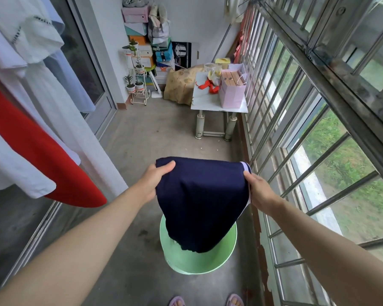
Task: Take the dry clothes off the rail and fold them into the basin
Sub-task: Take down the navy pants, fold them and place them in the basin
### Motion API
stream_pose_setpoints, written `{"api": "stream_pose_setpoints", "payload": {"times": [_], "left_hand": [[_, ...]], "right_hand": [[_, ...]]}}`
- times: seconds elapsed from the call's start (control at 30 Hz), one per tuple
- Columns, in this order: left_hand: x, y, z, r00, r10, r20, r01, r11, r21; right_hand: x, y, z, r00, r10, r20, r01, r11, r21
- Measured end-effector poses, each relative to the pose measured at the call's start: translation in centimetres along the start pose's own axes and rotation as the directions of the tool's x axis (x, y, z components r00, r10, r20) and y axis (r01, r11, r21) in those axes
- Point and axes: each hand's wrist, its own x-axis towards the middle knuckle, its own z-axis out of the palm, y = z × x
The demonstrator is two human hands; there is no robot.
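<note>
Fig.: I hold the navy garment (201, 202) above the green basin (199, 263), lower end hanging at its mouth. L hand (155, 180) & R hand (260, 191) grip the top corners, fingers (250, 176) curled on cloth. Soft, light, floppy, I judge; best held by corners/hem.

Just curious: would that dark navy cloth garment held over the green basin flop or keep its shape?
Probably floppy: the dark navy cloth garment sags between the left hand and right hand. Likely light, since two edge grips carry it. It should settle limply into the round green plastic basin.
</note>
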Motion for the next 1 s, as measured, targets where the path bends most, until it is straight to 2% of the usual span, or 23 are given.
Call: {"api": "stream_pose_setpoints", "payload": {"times": [0.07,0.13,0.2,0.27,0.4,0.5,0.57,0.6,0.67,0.73,0.77,0.83,0.9,1.0], "left_hand": [[0.1,1.3,0.9,0.999,-0.041,0.015,0.042,0.996,-0.075],[0.1,2.4,1.2,0.997,-0.076,0.03,0.079,0.989,-0.128],[0.4,3.1,1.3,0.992,-0.125,0.031,0.128,0.98,-0.154],[0.5,3.5,1.3,0.986,-0.165,0.009,0.165,0.979,-0.12],[0.7,3.5,0.6,0.95,-0.305,-0.07,0.305,0.952,-0.004],[0.6,2.6,-0.6,0.896,-0.419,-0.145,0.432,0.899,0.073],[0.5,2.2,-1.0,0.891,-0.436,-0.129,0.447,0.891,0.074],[0.5,2.1,-1.2,0.902,-0.419,-0.101,0.424,0.905,0.03],[0.6,2.2,-1.5,0.944,-0.33,-0.001,0.325,0.929,-0.179],[0.5,1.8,-1.6,0.961,-0.254,0.111,0.277,0.907,-0.318],[0.1,1.1,-1.4,0.952,-0.258,0.163,0.296,0.911,-0.288],[-0.1,-1.4,-1.2,0.918,-0.332,0.216,0.36,0.928,-0.1],[0.5,-2.9,-1.2,0.93,-0.353,0.102,0.353,0.936,0.016],[1.6,-3.3,-1.5,0.955,-0.289,-0.068,0.295,0.947,0.126]], "right_hand": [[0.1,-1.3,0.5,1.0,-0.026,-0.011,0.027,0.992,0.12],[0.0,-1.4,0.1,0.991,-0.013,0.135,-0.016,0.978,0.208],[-0.1,0.8,-0.3,0.952,0.065,0.299,-0.092,0.993,0.079],[-0.4,3.5,0.0,0.924,0.154,0.349,-0.154,0.988,-0.029],[-0.6,4.4,1.0,0.966,0.153,0.211,-0.181,0.976,0.123],[-0.4,3.2,1.1,0.99,0.119,0.071,-0.122,0.992,0.043],[-0.3,2.1,1.3,0.996,0.087,0.038,-0.089,0.995,0.048],[-0.2,1.7,1.6,0.997,0.077,0.028,-0.079,0.995,0.067],[-0.1,0.7,2.5,0.995,0.094,0.015,-0.096,0.983,0.155],[0.1,-0.2,3.4,0.986,0.165,-0.013,-0.157,0.961,0.228],[0.2,-0.6,3.6,0.978,0.207,-0.027,-0.194,0.949,0.247],[0.5,-0.8,3.5,0.959,0.274,-0.068,-0.253,0.942,0.219],[0.8,-1.0,2.7,0.94,0.314,-0.133,-0.293,0.943,0.157],[0.9,-0.8,1.4,0.919,0.328,-0.22,-0.333,0.943,0.017]]}}
